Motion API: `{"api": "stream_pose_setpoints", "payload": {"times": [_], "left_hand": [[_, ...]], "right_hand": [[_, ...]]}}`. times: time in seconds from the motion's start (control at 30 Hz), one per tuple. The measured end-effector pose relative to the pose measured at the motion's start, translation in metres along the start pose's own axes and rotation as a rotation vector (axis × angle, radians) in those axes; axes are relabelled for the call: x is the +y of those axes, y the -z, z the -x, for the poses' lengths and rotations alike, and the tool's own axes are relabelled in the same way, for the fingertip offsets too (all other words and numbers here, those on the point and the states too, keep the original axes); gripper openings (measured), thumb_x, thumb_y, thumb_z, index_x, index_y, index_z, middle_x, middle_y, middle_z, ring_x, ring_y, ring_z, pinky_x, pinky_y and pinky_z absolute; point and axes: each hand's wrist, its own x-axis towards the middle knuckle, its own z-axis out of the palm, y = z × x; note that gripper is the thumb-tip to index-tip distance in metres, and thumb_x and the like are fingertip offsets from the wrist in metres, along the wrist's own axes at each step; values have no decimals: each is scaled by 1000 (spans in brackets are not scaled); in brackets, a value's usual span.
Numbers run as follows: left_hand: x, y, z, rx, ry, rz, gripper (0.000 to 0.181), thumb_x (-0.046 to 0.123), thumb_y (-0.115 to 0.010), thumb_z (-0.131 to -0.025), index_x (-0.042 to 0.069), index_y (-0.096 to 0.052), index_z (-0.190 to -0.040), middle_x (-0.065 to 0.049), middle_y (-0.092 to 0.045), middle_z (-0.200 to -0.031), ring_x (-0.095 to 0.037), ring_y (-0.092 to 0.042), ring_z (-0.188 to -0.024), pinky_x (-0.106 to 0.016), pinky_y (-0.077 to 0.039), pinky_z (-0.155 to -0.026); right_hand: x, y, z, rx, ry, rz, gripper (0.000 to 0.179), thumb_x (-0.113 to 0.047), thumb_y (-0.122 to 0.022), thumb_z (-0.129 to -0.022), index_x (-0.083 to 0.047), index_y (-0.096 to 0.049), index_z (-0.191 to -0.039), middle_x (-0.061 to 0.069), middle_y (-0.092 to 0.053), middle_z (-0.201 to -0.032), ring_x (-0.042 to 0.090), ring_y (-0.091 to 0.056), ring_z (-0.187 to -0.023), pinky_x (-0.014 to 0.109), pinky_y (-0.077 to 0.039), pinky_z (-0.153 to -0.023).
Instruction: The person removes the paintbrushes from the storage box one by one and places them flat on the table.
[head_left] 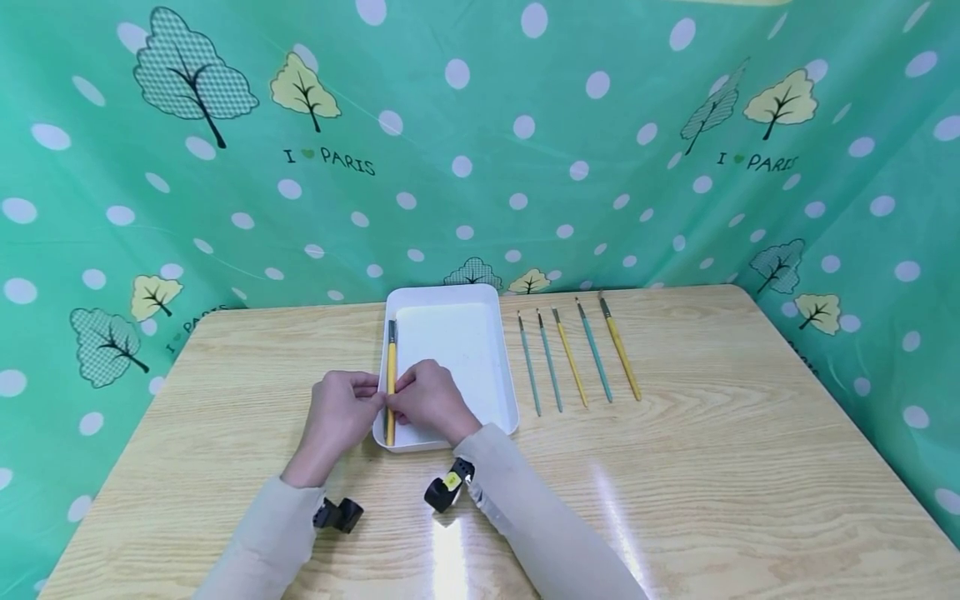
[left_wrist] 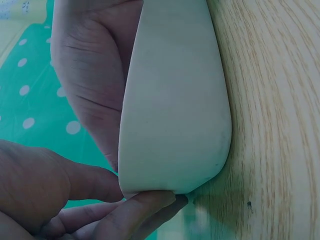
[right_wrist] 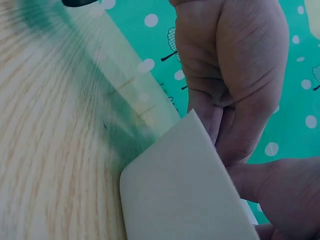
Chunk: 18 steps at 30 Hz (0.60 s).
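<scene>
Both your hands are pinched on the yellow brush (head_left: 391, 379) at mid-handle: left hand (head_left: 339, 412) from the left, right hand (head_left: 429, 400) from the right, fingertips meeting on the shaft. The brush lies along the left inner wall of the white tray (head_left: 504, 367), long axis running away from you, bristles at the far end. Both hands are equally near. 5 more brushes (head_left: 577, 354) lie parallel on the table (head_left: 712, 433), right of the tray.
</scene>
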Motion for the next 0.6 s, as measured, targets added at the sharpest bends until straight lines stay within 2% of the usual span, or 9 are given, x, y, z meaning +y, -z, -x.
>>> {"api": "stream_pose_setpoints", "payload": {"times": [0.2,0.4,0.6], "left_hand": [[0,0,0,-2,4,5,30,4,-64,-92,-9,-70,-118,-25,-75,-107,-31,-75,-97,-29,-62,-70],[1,1,1,-13,19,12,29,5,-63,-94,-9,-70,-119,-25,-75,-108,-30,-75,-96,-29,-62,-70],[2,1,2,-15,30,9,30,6,-63,-95,-8,-69,-121,-25,-75,-110,-28,-75,-94,-28,-61,-69]], "right_hand": [[-2,4,0,4,-37,-2,18,-19,-80,-88,-9,-65,-87,4,-68,-77,13,-66,-63,22,-50,-54],[0,15,-4,-23,-77,-41,16,-16,-74,-92,-7,-63,-100,6,-67,-85,15,-69,-66,26,-58,-58],[3,28,-4,-63,-77,-78,18,-15,-73,-93,-5,-60,-98,9,-68,-84,16,-72,-63,28,-61,-60]]}}
